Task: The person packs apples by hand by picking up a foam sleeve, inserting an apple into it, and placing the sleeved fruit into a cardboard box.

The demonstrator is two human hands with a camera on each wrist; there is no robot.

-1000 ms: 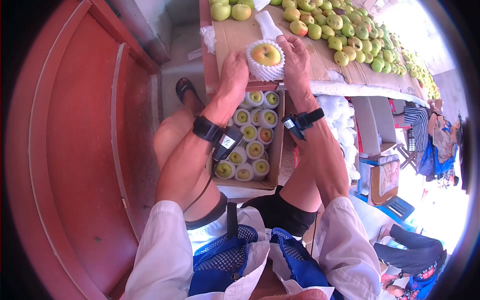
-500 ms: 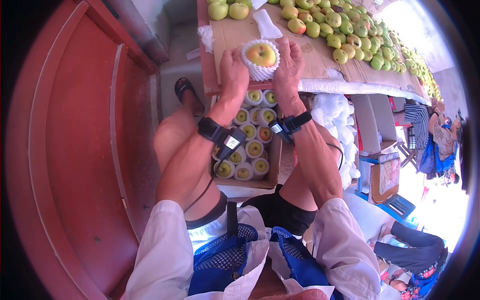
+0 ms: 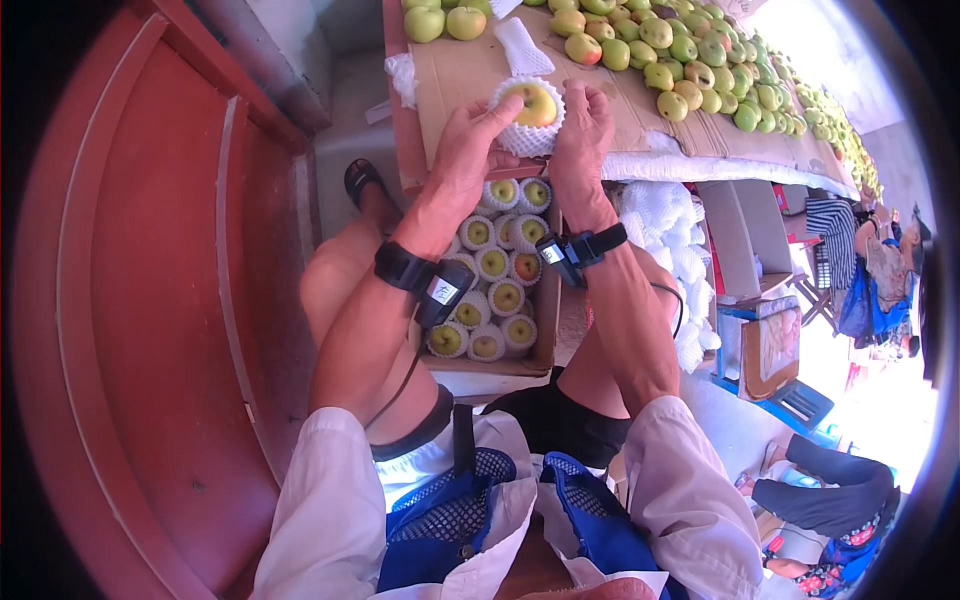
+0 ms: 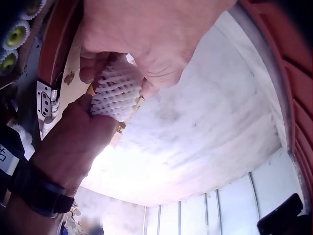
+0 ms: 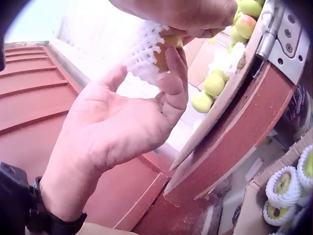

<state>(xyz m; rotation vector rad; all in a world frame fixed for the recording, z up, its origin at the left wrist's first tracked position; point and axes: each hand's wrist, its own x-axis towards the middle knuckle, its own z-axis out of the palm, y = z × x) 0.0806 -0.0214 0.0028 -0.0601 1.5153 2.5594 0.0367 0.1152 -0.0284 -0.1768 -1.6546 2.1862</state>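
Note:
A yellow-red apple (image 3: 531, 104) in a white foam net (image 3: 530, 141) is held up between both hands at the table's near edge. My left hand (image 3: 470, 150) grips it from the left, thumb over the top of the fruit and fingers around the net's side, as the right wrist view also shows. On the opposite side my right hand (image 3: 582, 135) holds the net with bent fingers. Just beyond lies a flat foam net sleeve (image 3: 522, 47). Below the hands, an open cardboard box (image 3: 546, 330) contains rows of netted apples (image 3: 491, 263).
Loose apples (image 3: 690, 75) are heaped on the cardboard-covered table (image 3: 460, 75), with several more (image 3: 445, 22) at its far left corner. White foam nets (image 3: 665, 240) are piled under the table's edge, right of the box. A red door (image 3: 150, 300) stands at left.
The left thumb has moved from beside the net onto the apple's top, and the left fingers now reach around its side. The apple has shifted slightly, staying between both hands.

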